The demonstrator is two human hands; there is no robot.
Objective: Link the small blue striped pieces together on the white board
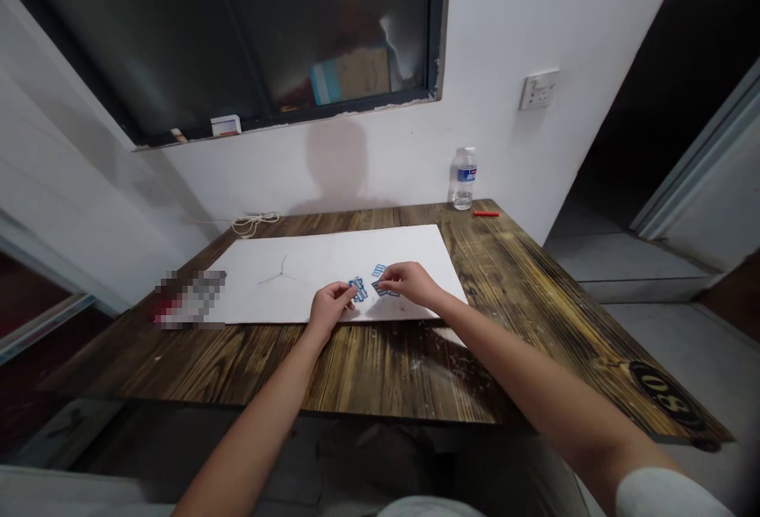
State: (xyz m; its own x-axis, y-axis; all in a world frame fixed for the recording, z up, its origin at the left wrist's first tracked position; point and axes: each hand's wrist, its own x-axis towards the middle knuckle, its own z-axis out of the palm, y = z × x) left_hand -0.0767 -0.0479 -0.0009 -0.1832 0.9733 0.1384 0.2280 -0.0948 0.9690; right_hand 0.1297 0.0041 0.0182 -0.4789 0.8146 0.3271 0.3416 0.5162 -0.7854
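White sleeve (665, 493); left hand (329, 307), fingers slightly parted, against blue-edged pieces (358, 290); right hand (412, 283) pinched on another piece (376, 287).

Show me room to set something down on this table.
Bare wood shows on the table between the white board, red stick and 08 mark, and in front of the board, left of the left forearm. Crowded: the board's near right, where the left hand and right hand are among blue-edged pieces.

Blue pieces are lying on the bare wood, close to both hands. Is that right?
Not quite: the blue pieces are on the white board, not the bare wood, as the head view shows. They are indeed close to the left hand and right hand.
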